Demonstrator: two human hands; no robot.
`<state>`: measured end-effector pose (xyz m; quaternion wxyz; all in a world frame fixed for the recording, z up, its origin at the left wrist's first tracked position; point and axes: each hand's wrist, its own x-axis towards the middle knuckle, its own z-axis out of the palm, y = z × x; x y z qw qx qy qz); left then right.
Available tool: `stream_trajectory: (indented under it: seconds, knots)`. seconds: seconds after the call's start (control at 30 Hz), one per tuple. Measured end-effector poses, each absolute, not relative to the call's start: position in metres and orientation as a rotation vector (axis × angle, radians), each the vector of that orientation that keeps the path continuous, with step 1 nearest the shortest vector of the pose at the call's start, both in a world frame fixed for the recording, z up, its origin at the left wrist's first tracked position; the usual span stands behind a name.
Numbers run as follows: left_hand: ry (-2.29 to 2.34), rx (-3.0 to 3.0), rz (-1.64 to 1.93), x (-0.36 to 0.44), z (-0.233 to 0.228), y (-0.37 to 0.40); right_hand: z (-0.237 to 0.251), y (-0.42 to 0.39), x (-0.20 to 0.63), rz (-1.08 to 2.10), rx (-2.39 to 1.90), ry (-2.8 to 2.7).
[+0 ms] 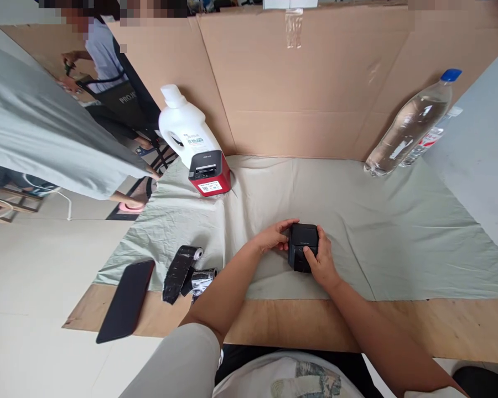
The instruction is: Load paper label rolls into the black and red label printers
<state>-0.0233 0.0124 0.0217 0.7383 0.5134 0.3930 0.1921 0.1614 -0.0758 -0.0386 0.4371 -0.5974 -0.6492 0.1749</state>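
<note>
A small black box-shaped device point(304, 236), perhaps a portable printer, rests on the pale green cloth between my two hands. My right hand point(324, 261) wraps its right side, the thumb lying on the top face near the front. On the other side, my left hand point(275, 236) holds the left edge, its index finger reaching to the far left corner and the other fingers curled. Left of my forearm lie two small rolls, a black one point(180, 272) partly unwound and a shiny one point(203, 278), which my arm partly covers.
A red and black receipt printer point(209, 176) stands before a white jug point(186, 124). A phone point(126, 301) lies at the table's left edge. Two bottles, a large one point(413, 127) and a smaller one point(427, 141), stand back right. Cardboard point(307, 83) walls the back. People are at left.
</note>
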Motion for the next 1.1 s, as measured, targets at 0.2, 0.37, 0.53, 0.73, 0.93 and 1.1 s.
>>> stream_trajectory:
  seconds: [0.2,0.37,0.53,0.73,0.93,1.1]
  knots:
    - [0.878,1.121,0.426,-0.021,0.023,0.012,-0.03,-0.077,0.163,0.647,-1.436,-1.351]
    - [0.867,1.11,0.427,-0.024,0.019,0.013,-0.023,-0.071,0.17,0.819,-1.372,-1.163]
    - [0.77,1.133,0.421,-0.03,0.017,0.014,-0.019,-0.068,0.175,0.731,-1.447,-1.146]
    - [0.944,1.244,0.448,-0.017,0.019,0.009,-0.013,-0.065,0.179,0.52,-1.36,-1.403]
    - [1.559,1.572,0.653,0.006,0.038,-0.008,-0.023,-0.064,0.178,0.588,-1.356,-1.428]
    - [1.486,2.163,0.453,0.015,0.068,-0.017,-0.028,-0.063,0.179,0.569,-1.37,-1.403]
